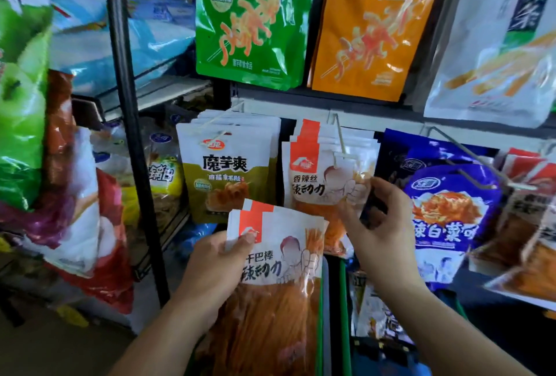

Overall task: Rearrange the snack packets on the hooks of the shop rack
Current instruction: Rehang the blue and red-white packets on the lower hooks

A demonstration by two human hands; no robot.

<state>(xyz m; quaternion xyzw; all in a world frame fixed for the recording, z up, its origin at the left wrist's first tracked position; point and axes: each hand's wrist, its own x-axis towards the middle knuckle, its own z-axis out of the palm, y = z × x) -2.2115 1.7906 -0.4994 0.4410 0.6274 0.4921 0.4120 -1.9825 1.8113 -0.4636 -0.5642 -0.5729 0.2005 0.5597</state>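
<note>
My left hand [215, 267] grips a small stack of white-and-orange snack packets [279, 285] by the upper left corner, held below the rack's lower row. My right hand [382, 225] pinches the right edge of the front white-and-orange packet [319, 183] that hangs on the middle hook [338, 135]. Several like packets hang behind it. To the left, olive-and-white packets [228, 171] fill another hook. To the right hang blue packets [448, 210] on a long hook [469, 156].
Above hang a green packet [252, 20], an orange packet [376, 29] and a white packet [505, 38]. A black upright post [129, 135] stands left of the rack, with bagged goods [27, 89] beyond it. More packets [529, 240] hang at the far right.
</note>
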